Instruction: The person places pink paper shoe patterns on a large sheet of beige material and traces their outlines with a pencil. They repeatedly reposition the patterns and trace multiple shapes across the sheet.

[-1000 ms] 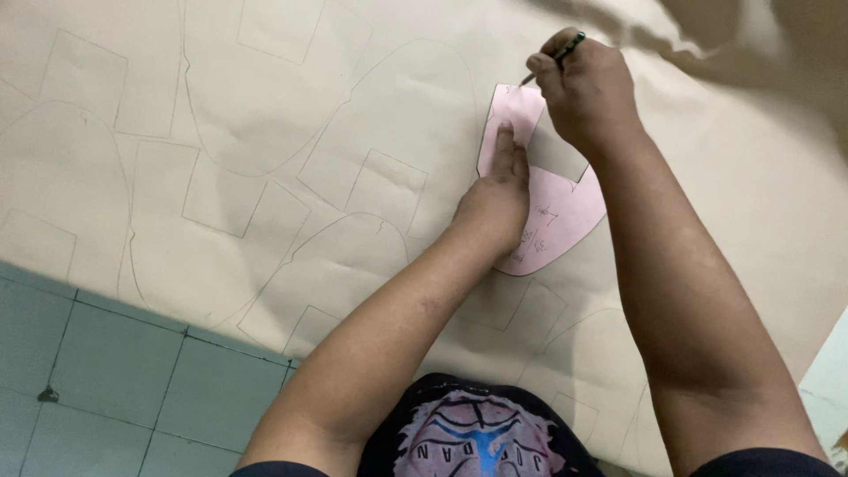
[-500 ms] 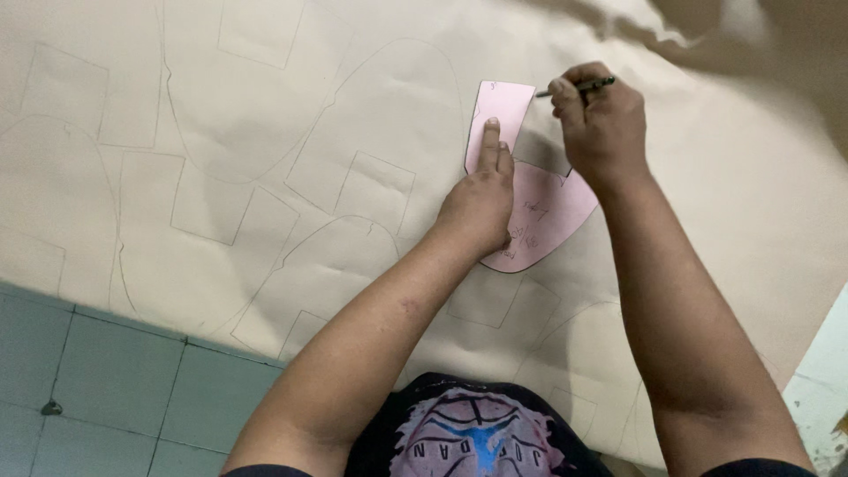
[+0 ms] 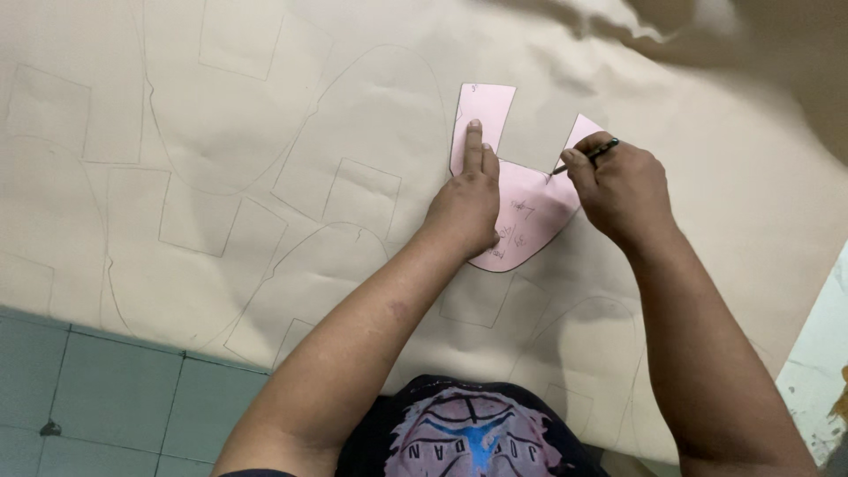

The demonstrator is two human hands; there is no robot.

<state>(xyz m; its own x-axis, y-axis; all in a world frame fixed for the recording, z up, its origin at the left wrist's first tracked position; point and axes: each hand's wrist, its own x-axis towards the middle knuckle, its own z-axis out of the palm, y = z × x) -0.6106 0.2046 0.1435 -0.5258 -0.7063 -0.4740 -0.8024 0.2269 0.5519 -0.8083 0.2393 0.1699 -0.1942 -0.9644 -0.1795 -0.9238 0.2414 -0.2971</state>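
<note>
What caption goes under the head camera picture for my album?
Left hand presses a pink U-shaped template onto tan sheet while right hand traces it with a pen.

Counted: 1 pink template [image 3: 521, 212], 1 pen [image 3: 587, 157], 1 tan sheet [image 3: 265, 132], 2 hands — left [image 3: 464, 208], right [image 3: 618, 190].

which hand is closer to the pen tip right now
Right. The right hand grips the pen, whose tip sits at the inner edge of the pink template. The left hand lies flat on the template's left part, apart from the tip.
</note>
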